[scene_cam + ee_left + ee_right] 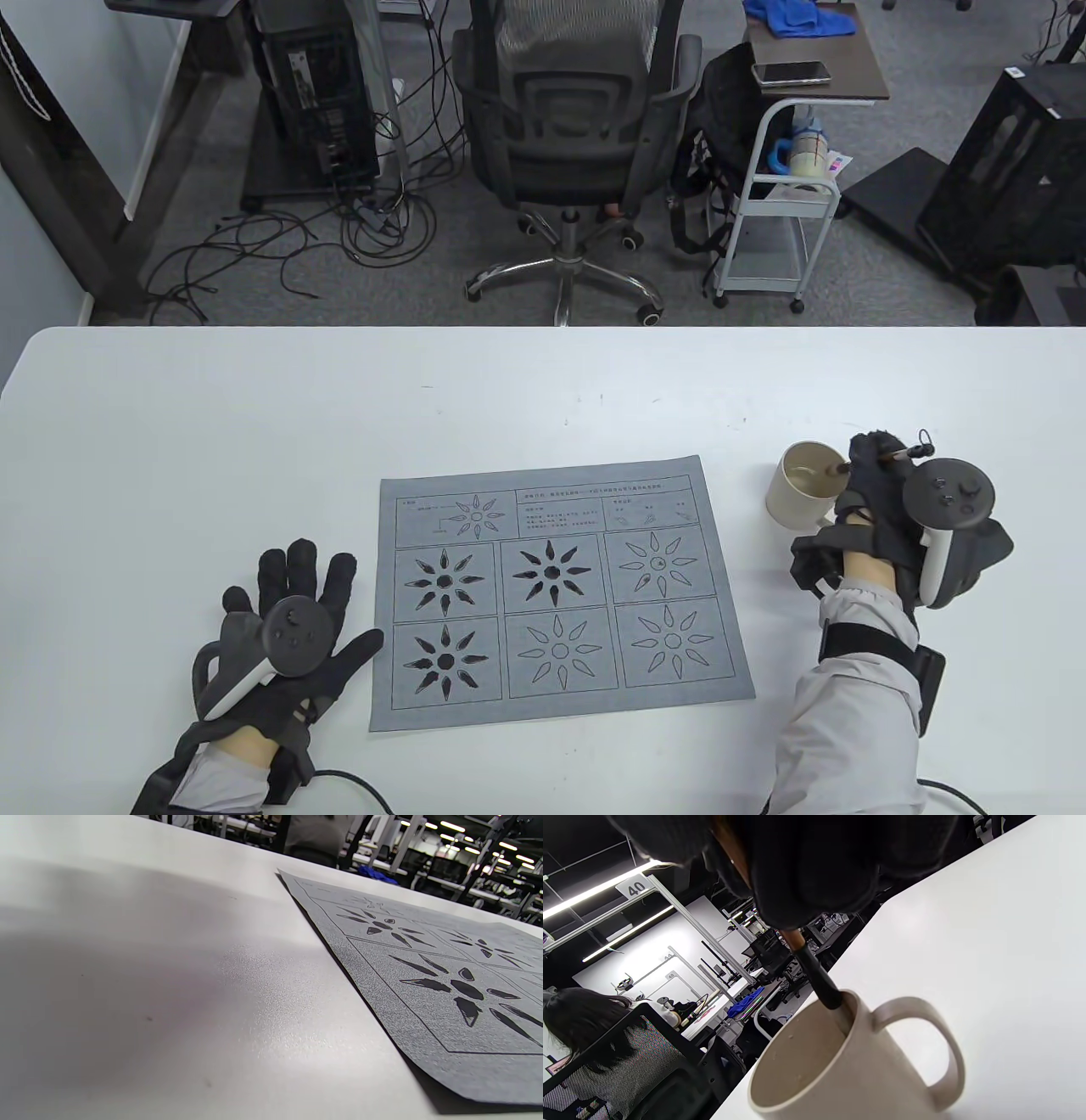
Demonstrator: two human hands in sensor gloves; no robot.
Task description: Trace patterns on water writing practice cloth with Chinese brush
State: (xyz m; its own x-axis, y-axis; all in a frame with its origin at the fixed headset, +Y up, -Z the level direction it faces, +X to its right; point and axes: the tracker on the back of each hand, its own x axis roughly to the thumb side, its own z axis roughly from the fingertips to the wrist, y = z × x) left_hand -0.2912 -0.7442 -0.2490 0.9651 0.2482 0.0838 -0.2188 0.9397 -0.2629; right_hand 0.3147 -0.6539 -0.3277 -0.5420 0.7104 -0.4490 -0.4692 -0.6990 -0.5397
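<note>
Right wrist view: brush point(814, 974) in right grip point(806, 866), apparently.

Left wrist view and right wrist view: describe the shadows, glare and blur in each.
Left wrist view: a broad soft shadow darkens the near table, a grainy sheen beside the cloth; background blurred. Right wrist view: the right hand is a dark, unfocused mass up top; ceiling strips glare; the mug and brush stay fairly sharp.

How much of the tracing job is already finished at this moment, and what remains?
Done: on the water writing cloth, three sun patterns are filled dark: top left, top middle and bottom left.
In hand: the right hand holds the Chinese brush, its tip dipped in the mug. The left hand rests flat beside the cloth.
Left: three outlined patterns: top right, bottom middle, bottom right.
</note>
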